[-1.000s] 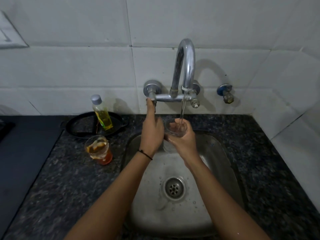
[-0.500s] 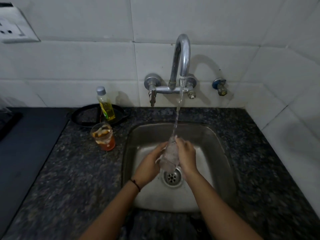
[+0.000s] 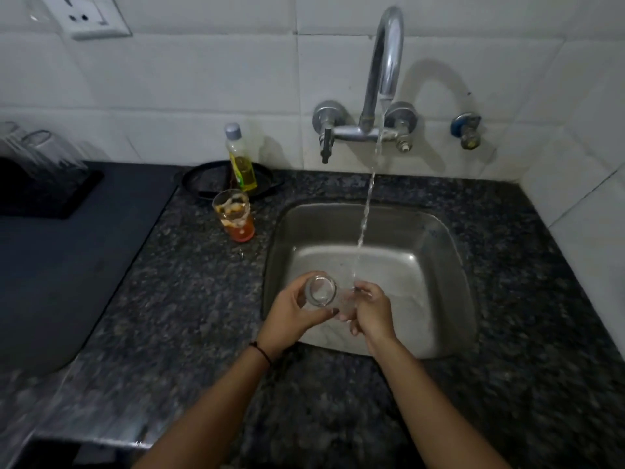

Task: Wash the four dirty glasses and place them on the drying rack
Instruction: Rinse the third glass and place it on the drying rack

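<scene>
A clear glass [image 3: 321, 293] lies on its side over the steel sink [image 3: 439, 252], its round end facing me. My left hand [image 3: 291, 316] grips it from the left. My right hand [image 3: 370, 309] holds its other end, fingers curled round it, where the water stream from the tap [image 3: 385, 55] lands. A dirty glass [image 3: 234, 214] with orange residue stands on the counter left of the sink. Two clear glasses [image 3: 37, 147] stand upside down on a dark rack [image 3: 50, 194] at far left.
A dish soap bottle [image 3: 240, 160] stands in a black round tray [image 3: 206, 181] behind the dirty glass. A dark stovetop [image 3: 67, 265] fills the left side. Tiled walls close the back and right. A wall socket [image 3: 88, 15] sits top left.
My left hand left the tap handle and took hold of the glass. Both hands brought the glass down and toward the sink's near edge, turned on its side. Water keeps running.
</scene>
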